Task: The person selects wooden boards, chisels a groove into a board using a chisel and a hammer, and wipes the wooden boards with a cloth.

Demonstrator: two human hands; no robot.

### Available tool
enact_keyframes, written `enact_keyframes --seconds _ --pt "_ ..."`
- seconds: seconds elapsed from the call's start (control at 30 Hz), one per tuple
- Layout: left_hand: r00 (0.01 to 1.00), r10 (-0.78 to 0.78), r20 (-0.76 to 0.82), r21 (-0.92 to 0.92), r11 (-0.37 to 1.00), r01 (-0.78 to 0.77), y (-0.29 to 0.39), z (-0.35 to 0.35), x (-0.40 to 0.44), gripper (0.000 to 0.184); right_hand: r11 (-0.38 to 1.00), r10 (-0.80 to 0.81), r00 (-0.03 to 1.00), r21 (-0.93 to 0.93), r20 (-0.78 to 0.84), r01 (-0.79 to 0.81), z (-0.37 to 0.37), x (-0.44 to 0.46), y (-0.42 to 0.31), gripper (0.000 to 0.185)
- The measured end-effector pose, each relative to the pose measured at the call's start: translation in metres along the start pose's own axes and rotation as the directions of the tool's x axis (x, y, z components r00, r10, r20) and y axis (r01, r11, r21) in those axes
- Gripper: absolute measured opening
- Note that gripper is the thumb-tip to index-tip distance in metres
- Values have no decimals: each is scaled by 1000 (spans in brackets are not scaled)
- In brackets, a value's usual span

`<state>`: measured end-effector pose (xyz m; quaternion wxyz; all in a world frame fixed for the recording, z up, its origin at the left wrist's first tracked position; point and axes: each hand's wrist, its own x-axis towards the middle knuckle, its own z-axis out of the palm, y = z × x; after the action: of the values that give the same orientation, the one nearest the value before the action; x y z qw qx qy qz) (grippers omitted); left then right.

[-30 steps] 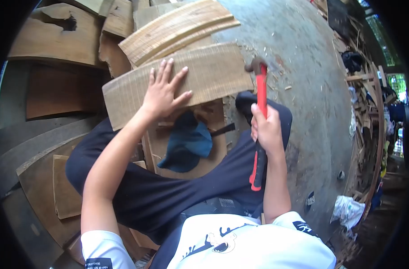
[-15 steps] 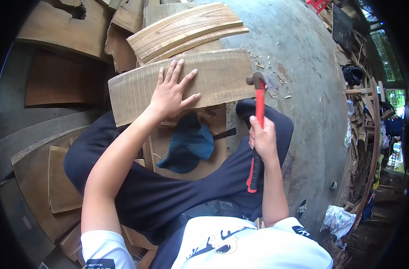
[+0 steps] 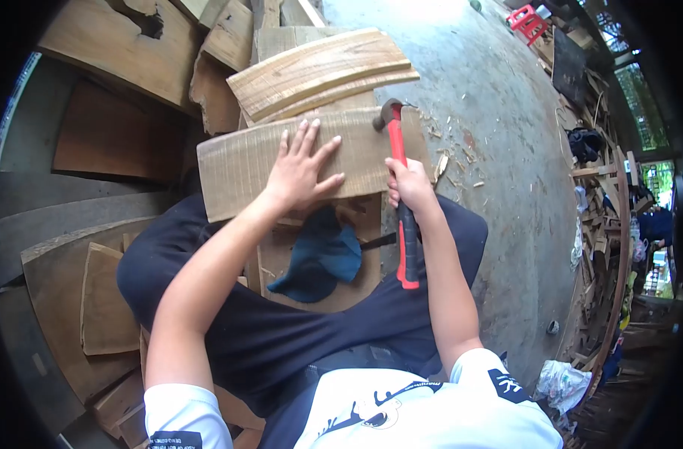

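My left hand point(image 3: 302, 173) lies flat with spread fingers on a wide wooden board point(image 3: 240, 168), which rests across in front of my knees. Wrapped round the handle of a red and black claw hammer point(image 3: 398, 142) is my right hand point(image 3: 412, 184). The hammer's head is over the right part of the board; whether it touches the wood I cannot tell. Below the board, between my legs, a blue cloth point(image 3: 323, 258) lies on a wooden piece. A dark, narrow strip sticks out to the cloth's right, partly hidden by the hammer.
Curved planks point(image 3: 319, 71) lie stacked just beyond the board. More wooden slabs point(image 3: 124, 45) lean and lie on the left. Wood chips point(image 3: 454, 168) are scattered over the concrete floor point(image 3: 498, 224). At the right stand scrap wood, a white plastic bag point(image 3: 562, 385) and a red stool point(image 3: 527, 24).
The hammer has moved left and slightly up, from beside the board's right end to over it. My left hand stays spread on the board; the whole view has shifted slightly.
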<state>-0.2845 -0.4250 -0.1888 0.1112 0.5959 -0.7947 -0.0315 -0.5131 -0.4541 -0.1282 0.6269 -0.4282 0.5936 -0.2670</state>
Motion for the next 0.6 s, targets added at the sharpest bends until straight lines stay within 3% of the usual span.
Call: enact_keyframes --seconds 0.1,0.2,0.3,0.43,0.57,0.6 --pt "999 10 -33 2 1000 -10 0 1 -2 73 998 -27 1000 53 2 27 1 -3 -14 30" --pt "999 15 -41 -26 1000 -16 0 -1 -3 72 986 -160 981 -60 -113 154 11 5 -10 33" --pt "1000 -6 -28 -43 999 5 1 -2 -1 72 985 -123 990 -128 -66 114 7 39 13 38" --pt "998 -8 -55 -34 999 6 -2 1 -1 71 998 -62 993 -35 -99 58 -3 19 -6 46" --pt "999 -5 -38 -39 999 4 -1 1 -1 71 994 -99 991 -55 -91 95 -4 -1 1 42" --pt "999 -6 -34 -31 1000 5 0 1 -2 70 999 -37 997 -26 -60 36 -3 -3 5 36"
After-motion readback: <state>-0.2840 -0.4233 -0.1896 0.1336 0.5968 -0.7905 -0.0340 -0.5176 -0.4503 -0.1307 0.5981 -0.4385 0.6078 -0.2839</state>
